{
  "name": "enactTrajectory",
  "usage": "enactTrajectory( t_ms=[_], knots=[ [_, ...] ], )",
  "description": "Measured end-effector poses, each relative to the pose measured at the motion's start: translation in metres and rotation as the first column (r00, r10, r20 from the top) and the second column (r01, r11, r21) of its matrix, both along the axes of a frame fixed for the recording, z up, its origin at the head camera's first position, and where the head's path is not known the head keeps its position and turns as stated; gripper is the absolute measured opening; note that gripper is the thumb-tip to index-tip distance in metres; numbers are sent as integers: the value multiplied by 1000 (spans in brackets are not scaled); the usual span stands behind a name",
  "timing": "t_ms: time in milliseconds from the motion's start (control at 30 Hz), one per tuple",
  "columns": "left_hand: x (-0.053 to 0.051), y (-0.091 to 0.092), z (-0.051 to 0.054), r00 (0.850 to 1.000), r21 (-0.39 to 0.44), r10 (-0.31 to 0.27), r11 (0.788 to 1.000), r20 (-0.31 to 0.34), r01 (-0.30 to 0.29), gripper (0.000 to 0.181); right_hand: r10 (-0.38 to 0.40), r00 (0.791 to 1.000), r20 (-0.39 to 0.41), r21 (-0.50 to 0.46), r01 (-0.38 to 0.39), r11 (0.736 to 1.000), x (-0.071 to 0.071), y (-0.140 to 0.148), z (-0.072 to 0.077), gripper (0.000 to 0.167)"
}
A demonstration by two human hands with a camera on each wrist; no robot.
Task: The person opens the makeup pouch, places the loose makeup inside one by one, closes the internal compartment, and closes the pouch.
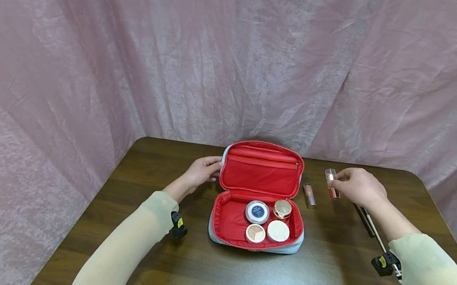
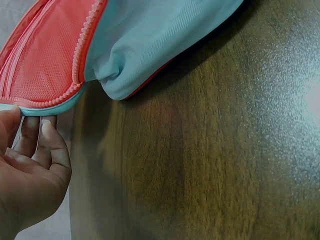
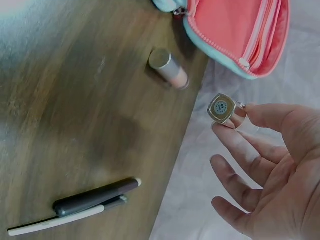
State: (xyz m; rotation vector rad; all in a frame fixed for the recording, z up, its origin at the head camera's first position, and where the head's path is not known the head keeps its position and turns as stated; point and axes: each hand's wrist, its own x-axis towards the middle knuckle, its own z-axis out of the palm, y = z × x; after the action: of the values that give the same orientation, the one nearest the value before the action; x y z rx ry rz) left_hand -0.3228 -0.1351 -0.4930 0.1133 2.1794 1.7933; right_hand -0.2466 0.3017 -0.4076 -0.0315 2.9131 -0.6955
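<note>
A light blue cosmetic bag (image 1: pixel 261 179) with red lining stands unzipped on the table, its lid raised. My left hand (image 1: pixel 199 172) holds the lid's left edge, thumb in front and fingers behind, as the left wrist view shows. To the right of the bag, my right hand (image 1: pixel 361 186) pinches a clear lipstick tube (image 1: pixel 330 175) with red near its lower end. In the right wrist view the lipstick's squarish end (image 3: pixel 221 108) faces the camera, between thumb and fingers. A second lip tube (image 1: pixel 309 195), pinkish with a silvery end, lies between bag and right hand.
Inside the bag sit a white jar with a blue label (image 1: pixel 257 212), a gold-lidded jar (image 1: pixel 282 209), a white round case (image 1: pixel 278 231) and a three-part palette (image 1: pixel 255 234). A dark pen-like stick (image 3: pixel 95 197) and a pale one (image 3: pixel 60 221) lie beneath my right forearm. Pink curtains (image 1: pixel 241 56) hang behind.
</note>
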Motion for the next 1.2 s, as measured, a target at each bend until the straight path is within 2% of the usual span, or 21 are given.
enactTrajectory(
  t_ms=[267, 667, 967, 1200],
  knots=[
    [1, 0, 0, 1000, 0, -4, 1000, -7, 4, 40, 55, 996, -71, -86, -61, 994, 9, -16, 12, 41],
    [1, 1, -1, 1000, 6, 2, 1000, -8, -2, 39, 100, 993, -56, -181, -109, 977, 24, -53, 27, 36],
    [2, 2, 0, 1000, 3, 6, 1000, -3, -6, 39, 149, 989, -12, -292, -146, 945, 30, -94, 35, 36],
    [2, 4, 1, 1000, 3, -4, 1000, -9, 4, 39, 211, 977, -11, -266, -206, 942, 32, -131, 40, 29]
  ],
)
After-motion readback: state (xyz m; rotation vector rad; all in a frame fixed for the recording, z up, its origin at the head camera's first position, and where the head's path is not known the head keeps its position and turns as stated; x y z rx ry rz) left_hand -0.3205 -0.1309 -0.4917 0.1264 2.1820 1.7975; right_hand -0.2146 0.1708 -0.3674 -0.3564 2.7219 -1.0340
